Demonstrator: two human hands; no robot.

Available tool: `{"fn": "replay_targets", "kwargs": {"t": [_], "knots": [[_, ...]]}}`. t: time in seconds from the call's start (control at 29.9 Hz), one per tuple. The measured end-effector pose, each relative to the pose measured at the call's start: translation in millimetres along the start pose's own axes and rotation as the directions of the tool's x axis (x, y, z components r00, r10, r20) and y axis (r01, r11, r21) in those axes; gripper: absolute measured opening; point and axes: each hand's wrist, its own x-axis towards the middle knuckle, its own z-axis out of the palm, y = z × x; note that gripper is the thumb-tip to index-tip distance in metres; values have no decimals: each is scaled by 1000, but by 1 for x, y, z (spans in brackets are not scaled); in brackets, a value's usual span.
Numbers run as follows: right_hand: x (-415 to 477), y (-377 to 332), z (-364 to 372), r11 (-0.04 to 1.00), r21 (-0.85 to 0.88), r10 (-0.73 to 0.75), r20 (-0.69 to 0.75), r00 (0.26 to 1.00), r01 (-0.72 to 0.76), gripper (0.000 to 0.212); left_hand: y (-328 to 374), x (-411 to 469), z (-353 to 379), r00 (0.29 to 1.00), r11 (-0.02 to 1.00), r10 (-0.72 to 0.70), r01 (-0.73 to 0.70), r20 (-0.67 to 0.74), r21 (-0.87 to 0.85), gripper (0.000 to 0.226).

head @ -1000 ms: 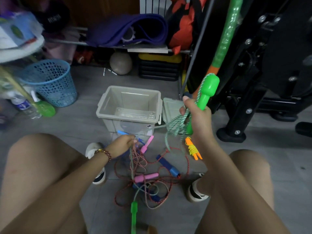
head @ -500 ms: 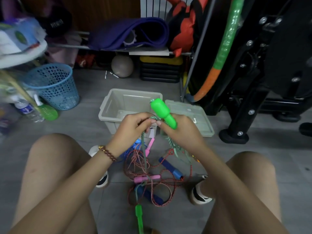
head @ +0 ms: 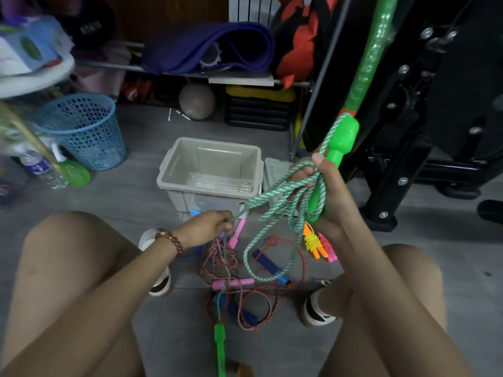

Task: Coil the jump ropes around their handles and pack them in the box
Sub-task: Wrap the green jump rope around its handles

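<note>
Head view: right hand (head: 333, 205) clamps green handle (head: 341, 140) plus rope (head: 277, 193) loops; left hand (head: 205, 227) pinches the slack. I'd hold tension, lay turns snug side by side.

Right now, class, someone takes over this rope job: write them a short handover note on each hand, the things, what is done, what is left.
Right hand: grips one green handle, loose loops of green rope hanging from its grip.
Left hand: pinches that rope, drawn taut.
Second green handle on the floor; pink handle and blue handle tangled with red rope.
Box open, nothing in it.
Done: orange bundle looks coiled, unpacked.
Left: finish green, coil the rest, pack all.
</note>
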Motion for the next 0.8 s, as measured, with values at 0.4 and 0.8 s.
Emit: {"fn": "replay_targets", "kwargs": {"t": [0.4, 0.8], "knots": [[10, -11, -36, -149, -987, -448, 9, 894, -65, 21, 50, -21, -41, 798, 973, 134, -217, -588, -73, 16], [9, 16, -11, 413, -866, -375, 122, 919, 284, 23, 80, -18, -39, 863, 720, 300, -485, -407, -497, 6]]}}
